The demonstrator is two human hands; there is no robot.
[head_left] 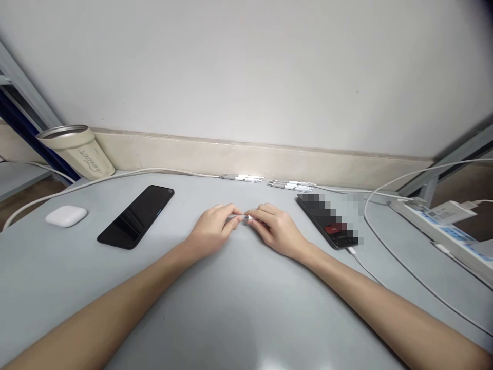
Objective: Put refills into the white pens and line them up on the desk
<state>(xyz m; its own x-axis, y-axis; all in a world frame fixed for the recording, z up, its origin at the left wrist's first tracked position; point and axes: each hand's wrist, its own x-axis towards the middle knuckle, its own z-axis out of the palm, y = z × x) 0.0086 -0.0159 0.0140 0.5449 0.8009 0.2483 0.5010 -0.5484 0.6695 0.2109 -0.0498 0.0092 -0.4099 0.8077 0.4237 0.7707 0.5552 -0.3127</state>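
Adapter [246, 217], left hand [211, 230], right hand [276, 230], tilted tumbler [76, 152]

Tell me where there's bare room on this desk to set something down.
The widest bare grey desk lies in front of the left hand and right hand, with more between the black phone and the left hand. Crowded: the back edge, with white adapters and cables, and the right, by the power strip.

Office-like workspace, grey desk [246, 308], power strip [435, 226], black smartphone [134, 218], white cables [408, 272]
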